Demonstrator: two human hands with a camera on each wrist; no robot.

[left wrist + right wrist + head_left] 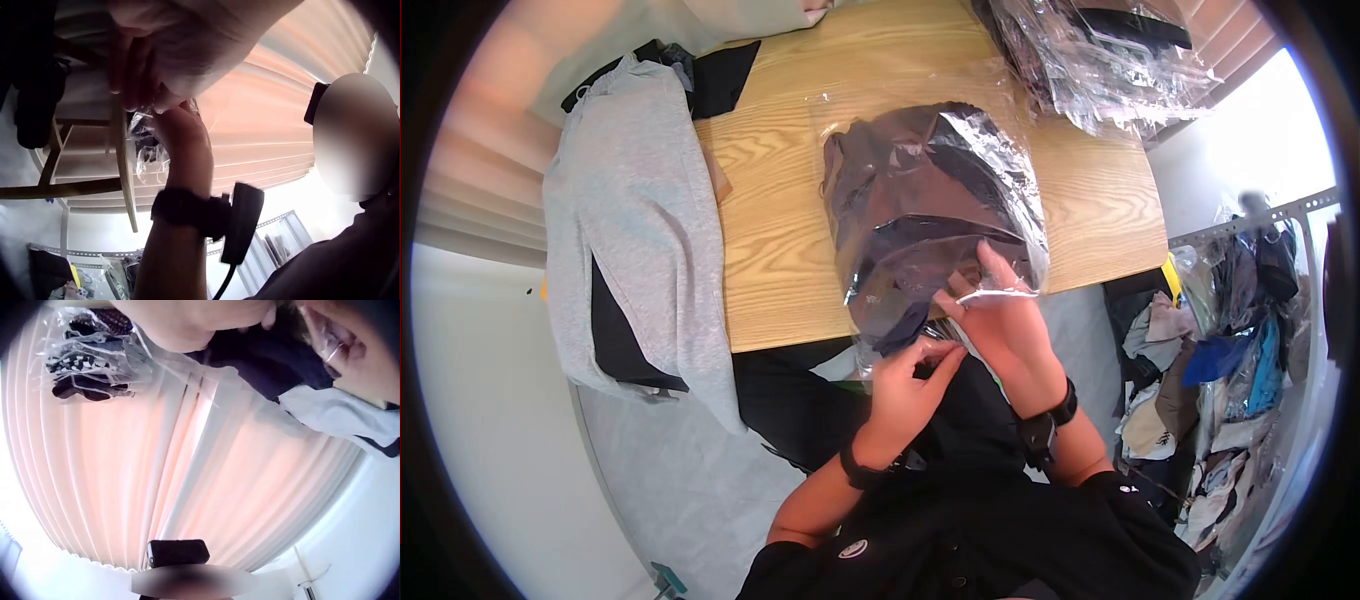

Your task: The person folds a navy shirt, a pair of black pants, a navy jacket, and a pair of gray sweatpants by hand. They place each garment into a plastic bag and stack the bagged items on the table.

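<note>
A clear plastic bag (935,210) with a folded dark garment inside lies on the table, its near end hanging over the front edge. The left hand (910,385) pinches the bag's near end between thumb and fingers, beside a dark blue piece of fabric (905,328). On the right side of that end is the right hand (1012,335), its fingers extended against the plastic near a white strip (997,294). In the right wrist view, dark blue fabric (269,359) shows between the hands.
Grey sweatpants (635,180) and black clothing lie along the left side of the wooden table (780,190). A pile of bagged garments (1100,70) sits at the back right. Clothes fill a metal rack (1250,225) on the right.
</note>
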